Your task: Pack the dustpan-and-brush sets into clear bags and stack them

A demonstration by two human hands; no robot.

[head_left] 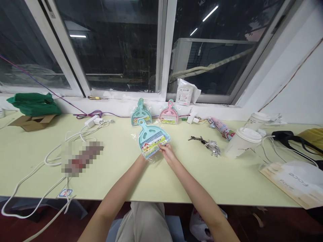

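A light-blue mini dustpan and brush set point(153, 139) in clear plastic wrap is held up over the table, handle tilted to the upper left. My right hand point(167, 153) pinches its lower right edge, thumb in front over the printed label. From behind and below, my left hand point(144, 160) grips the lower left part; the pack hides most of its fingers. Just behind it, against the wall, stand a stack of green dustpan sets point(140, 112) and a stack with a pink dustpan set point(169, 112) in front, both wrapped.
White cables point(47, 159) and a pixelated object point(83, 159) lie left, near a cardboard box point(34, 122) and green bag point(35, 104). To the right are keys point(212, 147), a folded umbrella point(220, 127), lidded paper cups point(243, 143) and a tissue pack point(297, 181).
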